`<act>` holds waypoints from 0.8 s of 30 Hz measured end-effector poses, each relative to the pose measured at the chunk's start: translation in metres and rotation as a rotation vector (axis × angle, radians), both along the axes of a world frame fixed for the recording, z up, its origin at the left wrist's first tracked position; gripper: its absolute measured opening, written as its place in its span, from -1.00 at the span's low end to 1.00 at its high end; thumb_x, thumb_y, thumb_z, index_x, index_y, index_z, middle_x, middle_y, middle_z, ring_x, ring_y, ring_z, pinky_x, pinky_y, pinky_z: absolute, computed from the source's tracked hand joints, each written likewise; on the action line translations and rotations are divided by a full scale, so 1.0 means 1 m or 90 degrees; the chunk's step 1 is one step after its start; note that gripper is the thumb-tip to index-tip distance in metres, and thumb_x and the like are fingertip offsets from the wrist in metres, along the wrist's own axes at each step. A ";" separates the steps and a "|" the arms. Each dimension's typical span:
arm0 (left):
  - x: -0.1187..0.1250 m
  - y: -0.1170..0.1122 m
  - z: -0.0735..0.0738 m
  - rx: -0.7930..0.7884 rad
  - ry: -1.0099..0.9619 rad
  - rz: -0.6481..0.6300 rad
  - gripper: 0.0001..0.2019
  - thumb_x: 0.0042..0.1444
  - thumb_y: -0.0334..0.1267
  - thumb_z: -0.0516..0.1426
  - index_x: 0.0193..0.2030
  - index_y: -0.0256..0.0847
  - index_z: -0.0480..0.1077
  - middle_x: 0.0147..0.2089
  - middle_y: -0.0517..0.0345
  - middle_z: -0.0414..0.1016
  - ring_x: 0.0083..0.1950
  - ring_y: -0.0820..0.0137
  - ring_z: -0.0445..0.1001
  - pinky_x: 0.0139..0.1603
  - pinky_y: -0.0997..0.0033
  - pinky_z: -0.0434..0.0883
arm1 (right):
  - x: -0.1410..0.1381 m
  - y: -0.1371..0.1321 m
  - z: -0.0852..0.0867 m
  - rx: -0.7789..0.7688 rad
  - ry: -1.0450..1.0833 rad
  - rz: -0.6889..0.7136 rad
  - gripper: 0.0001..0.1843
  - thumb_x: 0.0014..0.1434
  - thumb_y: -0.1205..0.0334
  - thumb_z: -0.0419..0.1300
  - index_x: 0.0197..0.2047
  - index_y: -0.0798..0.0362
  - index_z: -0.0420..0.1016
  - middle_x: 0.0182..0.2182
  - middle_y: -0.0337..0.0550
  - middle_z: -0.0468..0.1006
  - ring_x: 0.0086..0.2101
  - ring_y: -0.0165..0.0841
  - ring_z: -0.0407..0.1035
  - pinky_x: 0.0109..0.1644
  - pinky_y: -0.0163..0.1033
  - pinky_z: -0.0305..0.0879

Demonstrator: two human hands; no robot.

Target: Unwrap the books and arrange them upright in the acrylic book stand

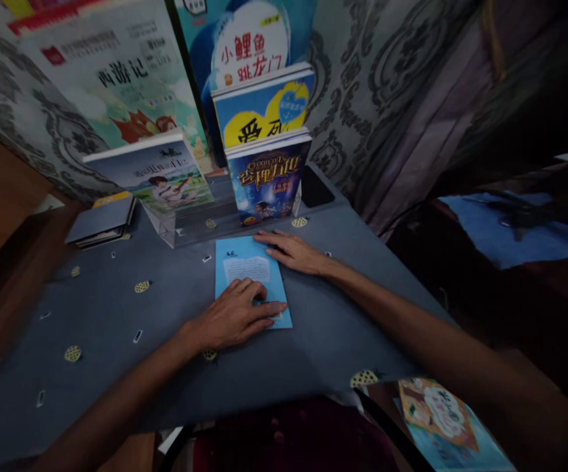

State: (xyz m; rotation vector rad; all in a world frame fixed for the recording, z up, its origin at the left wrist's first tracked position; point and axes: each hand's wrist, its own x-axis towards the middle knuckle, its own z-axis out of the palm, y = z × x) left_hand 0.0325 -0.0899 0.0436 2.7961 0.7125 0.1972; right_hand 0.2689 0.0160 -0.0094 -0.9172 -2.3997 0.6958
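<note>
A thin light-blue book [247, 270] lies flat on the table in front of me, a pale panel of small print on its upward face. My left hand [239, 314] rests across its lower half with the fingers apart, covering part of the cover. Along the upper right edge, my right hand [291, 251] lies with its fingers stretched out over the corner. Neither hand is wrapped round the book. Just beyond it, a dark-blue book [268, 180] stands upright in a clear stand.
Behind stand a yellow-and-blue book [264, 108] and tall picture books [136, 72] against the patterned wall covering. A landscape-cover book [166, 174] leans at left, near a small stack [99, 223]. A black phone-like slab [316, 187] lies right. The grey tablecloth [101, 308] has pineapple prints.
</note>
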 end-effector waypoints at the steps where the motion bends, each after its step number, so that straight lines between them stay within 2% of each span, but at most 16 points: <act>1: -0.003 0.005 -0.003 0.010 -0.006 0.032 -0.60 0.43 -0.11 -0.08 0.30 -0.04 0.34 0.05 -0.04 0.36 0.05 0.22 0.33 0.06 0.17 0.33 | 0.000 0.000 0.000 0.006 -0.003 0.002 -0.47 0.43 0.09 -0.05 0.40 -0.03 0.20 0.36 -0.06 0.29 0.36 -0.14 0.11 0.45 0.22 -0.06; 5: -0.016 0.030 -0.014 0.069 -0.015 0.195 -0.56 0.43 -0.07 -0.10 0.35 -0.07 0.27 0.24 -0.10 0.32 0.23 0.12 0.29 0.18 0.00 0.32 | -0.002 -0.002 0.000 0.028 -0.015 -0.005 -0.47 0.42 0.13 -0.05 0.40 -0.02 0.20 0.35 -0.03 0.31 0.36 -0.16 0.10 0.45 0.23 -0.06; 8: -0.023 0.043 -0.020 0.089 -0.020 0.256 -0.56 0.43 -0.09 -0.10 0.37 -0.08 0.25 0.30 -0.13 0.30 0.29 0.08 0.28 0.19 -0.05 0.33 | -0.003 -0.004 0.001 0.037 -0.027 -0.007 -0.48 0.41 0.13 -0.03 0.40 -0.04 0.22 0.35 -0.03 0.30 0.38 -0.16 0.07 0.44 0.24 -0.06; 12: -0.029 0.038 -0.017 0.094 -0.015 0.232 -0.58 0.44 -0.13 -0.10 0.33 -0.13 0.30 0.29 -0.15 0.33 0.28 0.07 0.30 0.21 -0.09 0.33 | -0.004 -0.009 0.006 0.043 -0.054 -0.008 -0.49 0.42 0.13 -0.03 0.39 -0.04 0.24 0.35 -0.04 0.30 0.39 -0.14 0.01 0.43 0.27 -0.07; 19: -0.036 -0.010 0.000 0.037 -0.030 0.153 -0.61 0.43 -0.17 -0.07 0.29 -0.08 0.35 0.27 -0.14 0.34 0.25 0.10 0.34 0.18 -0.06 0.39 | -0.006 -0.014 0.008 0.057 -0.079 -0.011 -0.51 0.45 0.09 -0.11 0.36 -0.08 0.30 0.36 -0.07 0.28 0.40 -0.13 -0.01 0.42 0.29 -0.08; 24: -0.038 -0.031 0.001 0.038 -0.031 0.151 -0.63 0.42 -0.19 -0.04 0.27 -0.08 0.37 0.26 -0.12 0.35 0.24 0.13 0.34 0.20 -0.03 0.39 | -0.011 -0.024 0.010 0.097 -0.107 -0.037 -0.52 0.43 0.15 -0.08 0.36 -0.08 0.30 0.35 -0.02 0.28 0.39 -0.07 0.01 0.40 0.36 -0.10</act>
